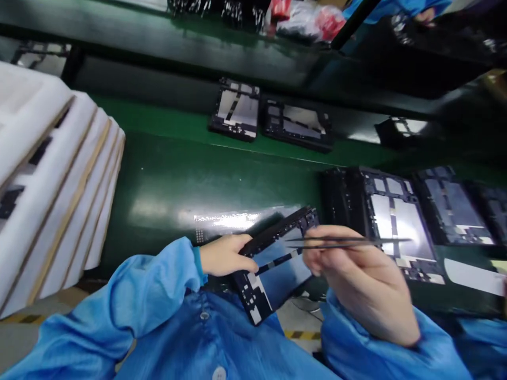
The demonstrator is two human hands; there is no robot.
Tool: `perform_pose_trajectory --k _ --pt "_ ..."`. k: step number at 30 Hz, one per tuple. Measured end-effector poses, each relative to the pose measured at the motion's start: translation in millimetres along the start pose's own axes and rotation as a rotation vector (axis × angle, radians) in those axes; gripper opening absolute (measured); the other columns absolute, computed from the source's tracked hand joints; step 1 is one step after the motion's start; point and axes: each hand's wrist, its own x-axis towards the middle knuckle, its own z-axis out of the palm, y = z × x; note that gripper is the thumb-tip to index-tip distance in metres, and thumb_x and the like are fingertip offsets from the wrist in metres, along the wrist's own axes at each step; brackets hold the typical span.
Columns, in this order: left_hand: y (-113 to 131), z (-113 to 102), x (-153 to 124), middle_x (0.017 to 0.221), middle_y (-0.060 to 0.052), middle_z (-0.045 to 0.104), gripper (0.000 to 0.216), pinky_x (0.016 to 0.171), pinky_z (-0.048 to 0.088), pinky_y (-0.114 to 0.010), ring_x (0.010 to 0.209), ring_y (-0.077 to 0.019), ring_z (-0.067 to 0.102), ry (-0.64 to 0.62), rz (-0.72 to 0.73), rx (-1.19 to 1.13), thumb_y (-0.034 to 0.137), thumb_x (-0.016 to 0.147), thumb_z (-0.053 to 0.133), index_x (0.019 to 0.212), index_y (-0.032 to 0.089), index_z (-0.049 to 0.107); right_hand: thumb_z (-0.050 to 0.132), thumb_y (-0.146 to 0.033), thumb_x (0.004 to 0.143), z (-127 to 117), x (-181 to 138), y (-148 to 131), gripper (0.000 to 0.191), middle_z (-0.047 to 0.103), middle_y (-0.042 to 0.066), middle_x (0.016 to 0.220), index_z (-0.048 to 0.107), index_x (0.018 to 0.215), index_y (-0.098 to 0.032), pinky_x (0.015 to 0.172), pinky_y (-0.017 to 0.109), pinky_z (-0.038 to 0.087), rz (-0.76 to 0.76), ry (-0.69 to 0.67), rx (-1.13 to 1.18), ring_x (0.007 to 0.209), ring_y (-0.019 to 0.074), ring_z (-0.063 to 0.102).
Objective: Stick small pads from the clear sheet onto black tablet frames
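My left hand [224, 255] grips the left edge of a black tablet frame [277, 269], holding it tilted up over my lap at the table's front edge. My right hand [356, 279] is closed on thin black tweezers [348, 241] that lie across the top of the fingers, their tips pointing left over the frame's upper part. Both arms wear blue sleeves.
A stack of white foam trays [55, 179] stands at the left. More black tablet frames [396, 221] lie at the right on the green table [190, 179], and two others [273, 119] lie farther back. Another person's blue sleeve [400, 8] shows at the top right.
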Motion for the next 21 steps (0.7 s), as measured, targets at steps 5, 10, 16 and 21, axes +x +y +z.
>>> perform_pose_trajectory --k 5,10,16,21 --pt "7.1 -82.7 -6.3 0.105 -0.012 0.071 0.019 0.113 0.047 -0.051 0.113 -0.0309 0.058 0.211 0.127 0.384 0.038 0.093 0.073 0.089 0.020 0.077 0.090 -0.039 0.099 56.7 51.9 35.1 0.016 0.086 0.006 0.112 0.088 0.109 -0.027 0.081 0.032 0.070 0.034 -0.298 -0.040 0.093 0.0191 0.081" --pt "-11.0 -148.8 -9.6 0.095 -0.005 0.069 0.008 0.115 0.038 -0.051 0.110 -0.0280 0.053 0.122 0.120 0.582 0.032 0.083 0.086 0.084 0.025 0.083 0.090 -0.044 0.097 96.2 87.5 79.1 0.026 0.086 0.005 0.108 0.082 0.108 -0.022 0.087 0.038 0.070 0.139 -0.564 -0.114 0.093 0.0205 0.082" --pt "-19.6 -142.5 -6.7 0.105 -0.005 0.068 0.014 0.111 0.040 -0.056 0.122 -0.0335 0.057 0.058 0.116 0.811 0.039 0.090 0.084 0.093 0.026 0.085 0.086 -0.050 0.101 95.5 84.4 80.4 0.029 0.087 0.007 0.113 0.081 0.112 -0.023 0.093 0.040 0.070 0.116 -0.594 -0.205 0.107 0.0255 0.084" --pt "-20.4 -143.6 -5.9 0.104 -0.006 0.068 0.015 0.114 0.041 -0.060 0.123 -0.0353 0.058 0.064 0.150 0.812 0.040 0.090 0.082 0.092 0.025 0.085 0.083 -0.042 0.105 98.9 88.0 78.5 0.021 0.087 0.007 0.113 0.080 0.113 -0.023 0.092 0.039 0.070 0.061 -0.623 -0.276 0.105 0.0245 0.085"
